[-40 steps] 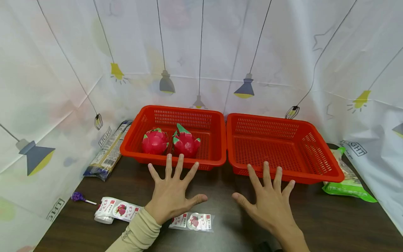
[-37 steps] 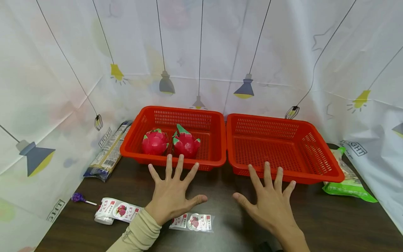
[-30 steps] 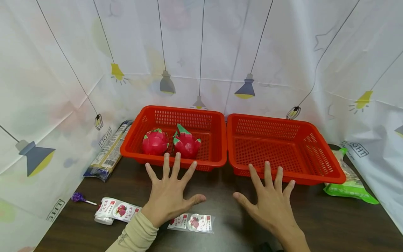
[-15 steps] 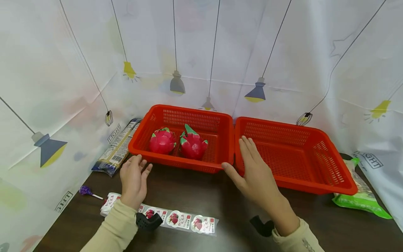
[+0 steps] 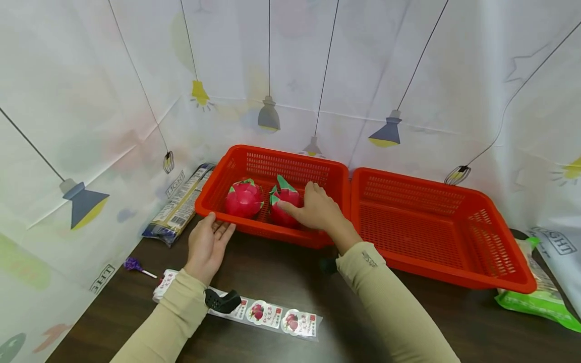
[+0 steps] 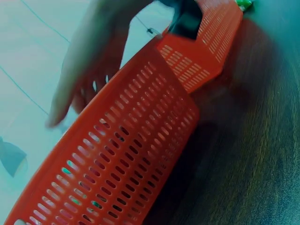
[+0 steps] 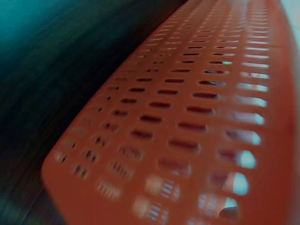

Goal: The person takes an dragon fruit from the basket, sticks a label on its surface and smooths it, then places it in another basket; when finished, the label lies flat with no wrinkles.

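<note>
Two pink dragon fruits with green leaf tips sit in the left red plastic basket (image 5: 268, 230). My right hand (image 5: 319, 209) reaches over its front rim to the right-hand dragon fruit (image 5: 280, 218). The thumb lies across the front of that fruit; the other fingers bend down its far right side, tips hidden. The other dragon fruit (image 5: 244, 199) stands to its left. At the basket's front left corner, my left hand (image 5: 205, 252) holds the rim, thumb on top and fingers underneath. The left wrist view shows the slotted wall (image 6: 126, 154) with the blurred right hand (image 6: 89, 75) above.
A second red basket (image 5: 408, 232) with nothing in it adjoins on the right. On the dark table (image 5: 290, 282), a strip of fruit stickers (image 5: 272, 316) runs beneath the left forearm. Also around are a purple lollipop (image 5: 132, 264), a gold-and-blue packet (image 5: 179, 206) and a green bag (image 5: 535, 307).
Both hands were spread flat over the table. The left turned palm up and moved to the basket's corner; the right reached forward-left onto the dragon fruit. The head view has swung left.
</note>
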A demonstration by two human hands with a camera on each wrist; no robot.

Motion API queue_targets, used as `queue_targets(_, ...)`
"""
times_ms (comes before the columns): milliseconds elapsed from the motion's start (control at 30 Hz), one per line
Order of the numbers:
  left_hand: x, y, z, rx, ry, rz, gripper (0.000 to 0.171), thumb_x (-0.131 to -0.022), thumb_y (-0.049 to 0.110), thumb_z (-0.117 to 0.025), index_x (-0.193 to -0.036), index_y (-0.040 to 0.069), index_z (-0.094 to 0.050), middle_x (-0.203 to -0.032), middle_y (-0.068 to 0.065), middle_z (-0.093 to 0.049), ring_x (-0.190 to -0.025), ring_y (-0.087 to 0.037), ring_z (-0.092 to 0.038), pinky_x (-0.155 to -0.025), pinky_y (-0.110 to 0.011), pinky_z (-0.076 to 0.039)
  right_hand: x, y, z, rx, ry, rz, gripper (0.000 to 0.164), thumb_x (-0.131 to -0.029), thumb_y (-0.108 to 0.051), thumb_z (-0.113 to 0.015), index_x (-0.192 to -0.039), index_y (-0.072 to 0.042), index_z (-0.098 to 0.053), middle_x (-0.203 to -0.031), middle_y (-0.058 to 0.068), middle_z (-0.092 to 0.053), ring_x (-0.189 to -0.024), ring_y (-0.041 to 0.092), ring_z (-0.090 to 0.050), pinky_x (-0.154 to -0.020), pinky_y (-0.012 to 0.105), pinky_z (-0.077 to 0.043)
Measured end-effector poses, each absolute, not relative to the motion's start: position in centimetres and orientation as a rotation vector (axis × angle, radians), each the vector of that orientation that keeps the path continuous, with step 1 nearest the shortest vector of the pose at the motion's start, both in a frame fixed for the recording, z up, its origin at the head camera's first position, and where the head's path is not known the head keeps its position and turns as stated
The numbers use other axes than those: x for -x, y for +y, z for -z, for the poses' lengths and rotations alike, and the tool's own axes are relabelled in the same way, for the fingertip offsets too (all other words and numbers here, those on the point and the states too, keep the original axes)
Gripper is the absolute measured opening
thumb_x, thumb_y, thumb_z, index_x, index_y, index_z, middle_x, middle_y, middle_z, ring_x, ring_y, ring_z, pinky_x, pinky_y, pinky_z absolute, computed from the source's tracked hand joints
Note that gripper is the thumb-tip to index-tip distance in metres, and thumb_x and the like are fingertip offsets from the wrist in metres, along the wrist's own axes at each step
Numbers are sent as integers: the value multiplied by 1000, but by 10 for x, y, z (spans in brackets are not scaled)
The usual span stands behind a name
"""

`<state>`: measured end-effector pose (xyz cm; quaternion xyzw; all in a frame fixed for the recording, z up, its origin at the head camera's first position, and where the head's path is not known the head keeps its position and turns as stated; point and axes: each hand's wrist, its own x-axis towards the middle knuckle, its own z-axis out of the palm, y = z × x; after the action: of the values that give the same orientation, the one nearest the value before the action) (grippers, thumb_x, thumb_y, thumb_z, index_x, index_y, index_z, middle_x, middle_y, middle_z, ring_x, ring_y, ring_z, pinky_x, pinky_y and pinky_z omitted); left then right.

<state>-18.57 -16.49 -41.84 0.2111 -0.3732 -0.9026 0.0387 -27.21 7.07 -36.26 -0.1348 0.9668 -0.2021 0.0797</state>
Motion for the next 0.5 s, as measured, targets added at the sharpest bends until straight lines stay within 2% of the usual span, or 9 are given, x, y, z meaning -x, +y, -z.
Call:
queue_targets(100,186,-164,419,-641,-1142,2763,50,-111,26,-34,-156,10,-16,-121,-2,-42,-114,-16,-45,-105,-25,-51,283,59,369,392,2871,620,101,-83,-73,-63,-147,1,-38,-142,19,-52,-127,36,-54,-105,54,-51)
queue_targets(167,185,-163,420,-640,-1134,2756,44,-111,26,-35,-150,11,-22,-120,-2,-42,-112,-16,-45,-102,-24,-52,288,52,373,373,2858,634,102,-80,-73,-68,-144,1,-39,-138,19,-55,-121,34,-57,-102,52,-53)
queue_targets(333,186,-161,423,-644,-1134,2741,31,-111,25,-36,-139,11,-31,-118,-4,-43,-110,-17,-46,-101,-24,-53,295,47,387,287,2835,632,115,-76,-69,-75,-151,6,-30,-152,23,-45,-133,38,-50,-111,54,-47)
queue_targets(500,187,-164,425,-623,-1154,2725,31,-111,26,-37,-138,11,-32,-118,-4,-44,-109,-17,-47,-102,-25,-53,301,50,396,221,2775,694,95,-73,-65,-80,-135,-3,-43,-125,14,-59,-111,30,-58,-95,43,-56)
